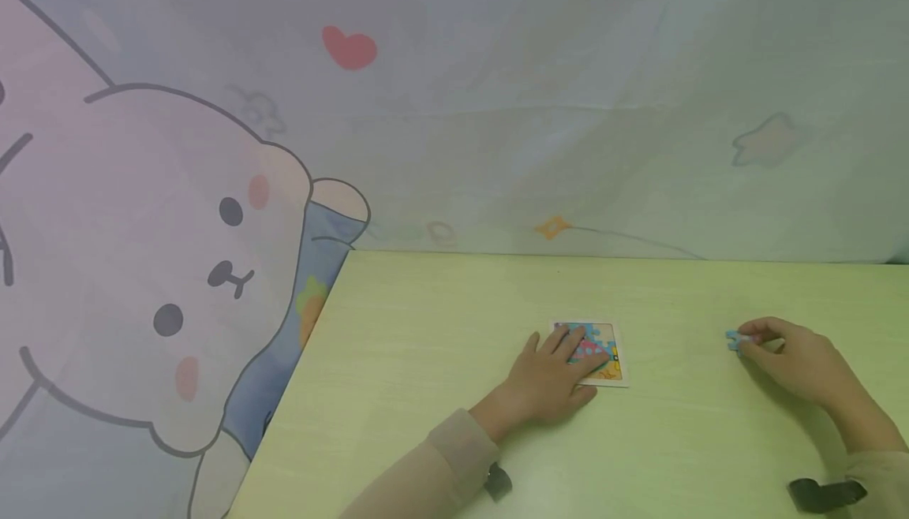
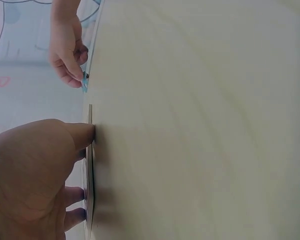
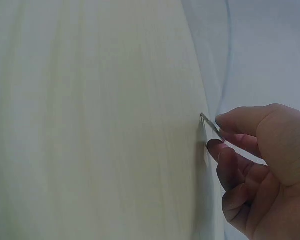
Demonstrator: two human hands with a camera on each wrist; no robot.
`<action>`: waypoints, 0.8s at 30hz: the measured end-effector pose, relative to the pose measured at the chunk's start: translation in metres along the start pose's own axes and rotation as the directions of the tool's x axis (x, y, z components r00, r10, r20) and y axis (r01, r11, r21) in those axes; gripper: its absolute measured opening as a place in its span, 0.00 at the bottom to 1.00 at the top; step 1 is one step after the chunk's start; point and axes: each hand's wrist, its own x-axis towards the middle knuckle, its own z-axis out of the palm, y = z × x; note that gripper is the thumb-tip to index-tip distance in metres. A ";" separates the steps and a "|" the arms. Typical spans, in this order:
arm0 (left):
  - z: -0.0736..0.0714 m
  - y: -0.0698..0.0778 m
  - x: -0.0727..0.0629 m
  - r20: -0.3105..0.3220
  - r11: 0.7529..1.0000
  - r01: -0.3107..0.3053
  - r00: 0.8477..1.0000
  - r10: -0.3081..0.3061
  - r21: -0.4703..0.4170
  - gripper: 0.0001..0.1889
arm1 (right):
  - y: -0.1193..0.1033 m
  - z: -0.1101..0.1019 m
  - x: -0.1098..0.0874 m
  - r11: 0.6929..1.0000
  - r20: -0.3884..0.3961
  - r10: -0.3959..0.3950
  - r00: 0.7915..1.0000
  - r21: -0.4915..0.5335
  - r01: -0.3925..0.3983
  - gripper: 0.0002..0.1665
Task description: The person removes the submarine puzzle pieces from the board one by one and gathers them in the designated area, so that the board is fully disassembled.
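Note:
A small square jigsaw puzzle [image 1: 619, 361] in a white frame lies on the table, its picture blue, pink and yellow. My left hand [image 1: 550, 385] rests across it with fingers spread, covering much of the left and lower part. Seen edge-on in the left wrist view, the puzzle board [image 2: 90, 175] has the thumb at its edge. Off to the right, my right hand [image 1: 802, 357] pinches a light blue puzzle piece [image 1: 733, 340] between thumb and fingertips. In the right wrist view that piece [image 3: 209, 123] shows as a thin edge, close over the tabletop.
The pale yellow-green table [image 1: 398, 330] spreads around both hands. Behind it and along its left side hangs a printed cloth [image 1: 497, 109] with a large cartoon animal, hearts and stars. Dark straps [image 1: 827, 495] show at both sleeves.

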 end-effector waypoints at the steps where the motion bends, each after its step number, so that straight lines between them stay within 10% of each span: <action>1: 0.000 0.000 0.000 0.002 1.000 0.000 1.000 0.000 0.000 0.29 | 0.000 0.000 0.000 1.000 0.004 -0.002 1.000 -0.006 0.002 0.26; 24: 0.005 -0.009 -0.011 -0.038 0.998 -0.048 0.998 0.049 0.047 0.34 | -0.073 0.032 0.014 0.985 0.005 -0.138 0.990 0.100 0.137 0.24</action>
